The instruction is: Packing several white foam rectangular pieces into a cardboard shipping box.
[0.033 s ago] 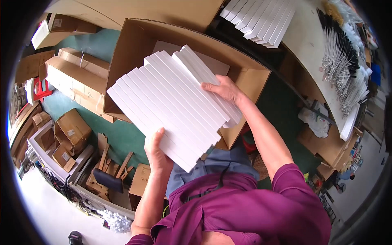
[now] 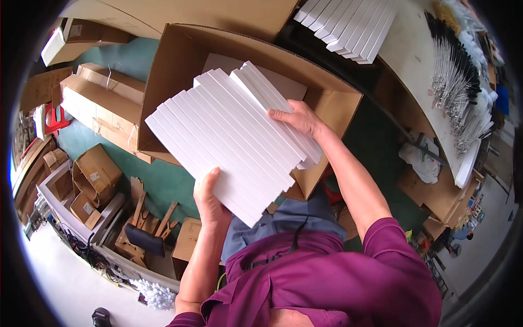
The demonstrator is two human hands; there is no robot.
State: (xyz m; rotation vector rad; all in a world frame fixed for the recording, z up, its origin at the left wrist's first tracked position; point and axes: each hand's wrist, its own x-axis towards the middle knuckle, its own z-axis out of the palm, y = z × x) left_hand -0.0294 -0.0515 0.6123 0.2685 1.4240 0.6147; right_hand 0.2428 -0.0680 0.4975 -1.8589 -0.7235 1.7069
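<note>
Between my two hands is a row of long, narrow white boxes (image 2: pixel 223 141), pressed side by side and held over an open cardboard carton (image 2: pixel 182 52). My left hand (image 2: pixel 210 199) grips the row's near left side, its thumb on top and its other fingers hidden underneath. On the right, my right hand (image 2: pixel 298 119) closes round the outer boxes, thumb lying across their upper face. A few boxes at that side sit askew from the rest. Inside the carton a flat pale panel (image 2: pixel 289 86) shows behind the row.
More white boxes (image 2: pixel 348 27) lie on a table (image 2: pixel 406 54) at the far right, with a heap of thin metal-and-black pieces (image 2: pixel 460 87). Long cartons (image 2: pixel 103 103) stand on the green floor to the left. A wooden stool with a dark seat (image 2: pixel 144 240) is at the lower left.
The white boxes sit very slightly farther right and their near end a touch higher. Both hands keep the same grip.
</note>
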